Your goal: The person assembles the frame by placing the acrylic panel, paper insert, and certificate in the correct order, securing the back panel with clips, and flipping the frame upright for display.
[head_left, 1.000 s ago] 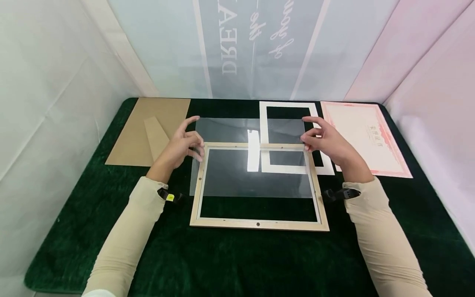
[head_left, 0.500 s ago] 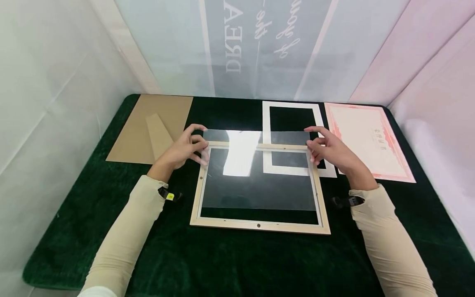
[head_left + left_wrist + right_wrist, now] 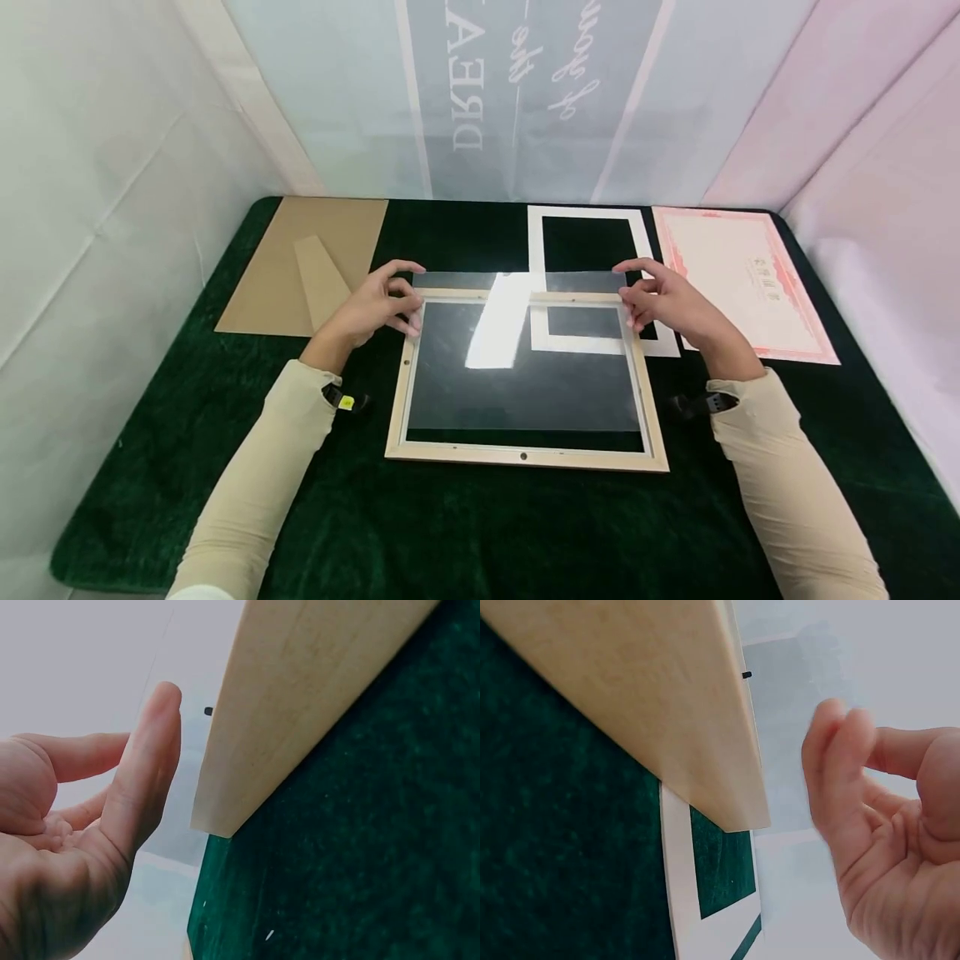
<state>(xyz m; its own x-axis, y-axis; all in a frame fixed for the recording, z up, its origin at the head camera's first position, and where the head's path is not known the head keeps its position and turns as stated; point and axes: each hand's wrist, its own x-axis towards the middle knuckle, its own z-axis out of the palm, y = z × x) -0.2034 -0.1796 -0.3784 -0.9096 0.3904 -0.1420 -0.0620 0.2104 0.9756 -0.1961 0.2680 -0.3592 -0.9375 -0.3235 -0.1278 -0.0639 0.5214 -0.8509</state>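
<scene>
Holding a clear sheet (image 3: 525, 379) over a wooden picture frame (image 3: 450, 454) with left hand (image 3: 372, 307) and right hand (image 3: 671, 304), near the far corners of the frame. Pinching narrowly with curled fingers at the sheet's side edges, with index fingers reaching toward its far corners. Drawn nearer over the last second, and shifted from jutting past the frame's left rail to lying roughly between both side rails. Still overshooting the far rail by a strip and stopping short of the near rail. Probably better lined up with the frame's opening, yet not seated; impossible to tell whether touching the wood. Leaving in place, beyond the frame, a fibreboard backing (image 3: 262, 283) leftward, a white mat (image 3: 536, 242) and pink-bordered certificate (image 3: 723, 275) rightward.
</scene>
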